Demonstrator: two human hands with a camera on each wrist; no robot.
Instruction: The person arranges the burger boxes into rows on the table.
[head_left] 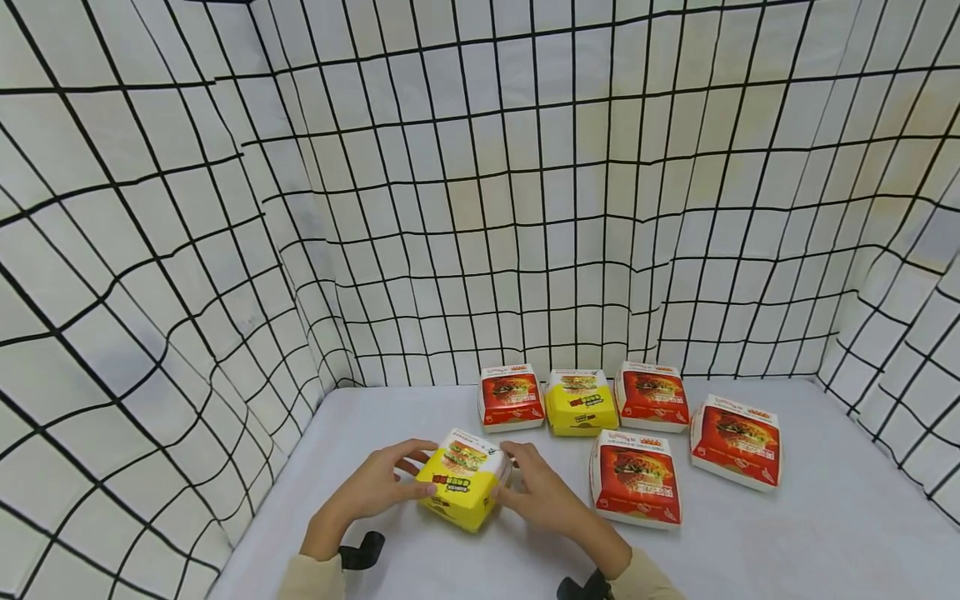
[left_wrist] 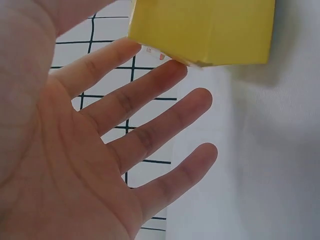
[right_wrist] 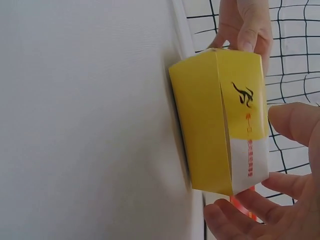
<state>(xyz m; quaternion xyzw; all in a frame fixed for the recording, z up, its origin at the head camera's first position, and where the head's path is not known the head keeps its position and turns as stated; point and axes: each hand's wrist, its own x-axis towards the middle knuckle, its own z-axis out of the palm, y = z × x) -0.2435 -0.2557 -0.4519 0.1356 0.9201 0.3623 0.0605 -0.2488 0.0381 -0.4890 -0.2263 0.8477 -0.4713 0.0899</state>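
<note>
A yellow and white burger box with a burger picture on its lid is between the two hands, near the front of the table. My left hand holds its left side, thumb at the front corner and fingers further back; in the left wrist view, the lower fingers are spread and off the box. On the opposite side, my right hand grips the box with the thumb near the front and fingertips at the back corner. The right wrist view shows the box's yellow side close to the white surface.
At the back stand a red burger box, a second yellow box and another red box in a row. Two more red boxes lie to the right. White walls with black grid lines surround the white table.
</note>
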